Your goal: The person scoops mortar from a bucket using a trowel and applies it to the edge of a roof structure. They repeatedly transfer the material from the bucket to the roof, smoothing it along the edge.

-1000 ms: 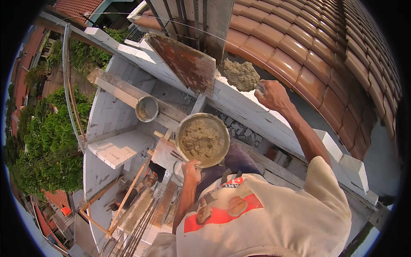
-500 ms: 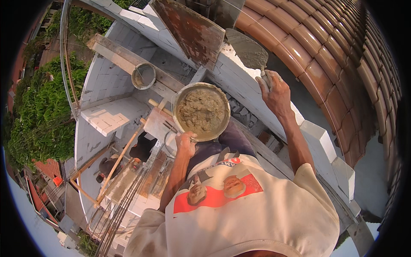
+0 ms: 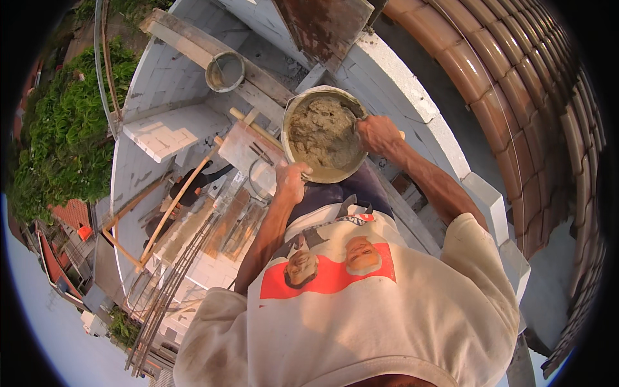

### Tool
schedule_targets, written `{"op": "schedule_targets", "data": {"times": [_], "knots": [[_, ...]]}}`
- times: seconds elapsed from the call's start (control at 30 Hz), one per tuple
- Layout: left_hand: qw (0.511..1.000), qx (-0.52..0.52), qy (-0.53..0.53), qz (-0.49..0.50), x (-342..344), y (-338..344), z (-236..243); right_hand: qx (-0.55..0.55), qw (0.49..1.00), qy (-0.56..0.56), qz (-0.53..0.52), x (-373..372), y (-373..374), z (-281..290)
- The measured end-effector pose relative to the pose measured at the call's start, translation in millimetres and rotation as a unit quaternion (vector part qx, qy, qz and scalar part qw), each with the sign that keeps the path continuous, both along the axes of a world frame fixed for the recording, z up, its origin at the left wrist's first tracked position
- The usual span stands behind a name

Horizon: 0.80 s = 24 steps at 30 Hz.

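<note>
Left hand [image 3: 291, 182] nearest, ahead of the shirt [image 3: 380, 329]; fingers curled tight on the near-left rim of the bucket [image 3: 332, 175]; bucket is mouth up, mortar [image 3: 317, 129] spread across it; right hand [image 3: 382, 137] at the bucket's right rim, fist closed round what looks like a trowel [image 3: 403, 135], pale handle end poking out on the fist's right; blade hidden, can't tell how deep it sits; key relation: mortar lies directly left of the right fist, handle's long axis runs roughly left-right, pointing over the rim into the mix; both hands are close to the mortar, but only the right has the tool; wall [image 3: 406, 84] beyond, ahead-right, apart from the bucket; plank [image 3: 265, 106] ahead-left, small pail [image 3: 222, 88] on it; roof tiles [image 3: 480, 77] farther right, past the wall
</note>
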<state>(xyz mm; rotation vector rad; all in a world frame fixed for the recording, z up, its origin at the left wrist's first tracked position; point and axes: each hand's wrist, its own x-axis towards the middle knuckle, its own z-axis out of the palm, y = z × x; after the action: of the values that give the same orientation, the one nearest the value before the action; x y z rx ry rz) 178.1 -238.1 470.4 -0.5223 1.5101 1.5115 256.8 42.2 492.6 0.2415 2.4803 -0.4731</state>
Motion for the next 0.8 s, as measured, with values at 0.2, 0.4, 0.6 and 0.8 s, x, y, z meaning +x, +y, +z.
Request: {"op": "schedule_targets", "data": {"times": [0.2,0.4,0.6,0.8], "knots": [[0.999,-0.001,-0.048,0.024,2.4,-7.8,-14.1,-0.083,0.996,0.01,-0.022,26.9,-2.2,-6.7],[0.998,-0.011,-0.043,0.044,2.0,3.8,-5.3,-0.157,0.979,0.108,-0.076,34.1,-19.2,-18.7],[0.993,-0.092,-0.053,0.044,1.0,2.9,-2.9,-0.19,0.968,0.036,-0.158,15.1,-39.7,-25.8],[0.984,-0.115,0.104,-0.086,4.7,-7.0,2.2,-0.253,0.944,0.087,-0.194,32.7,-39.7,-2.0]]}}
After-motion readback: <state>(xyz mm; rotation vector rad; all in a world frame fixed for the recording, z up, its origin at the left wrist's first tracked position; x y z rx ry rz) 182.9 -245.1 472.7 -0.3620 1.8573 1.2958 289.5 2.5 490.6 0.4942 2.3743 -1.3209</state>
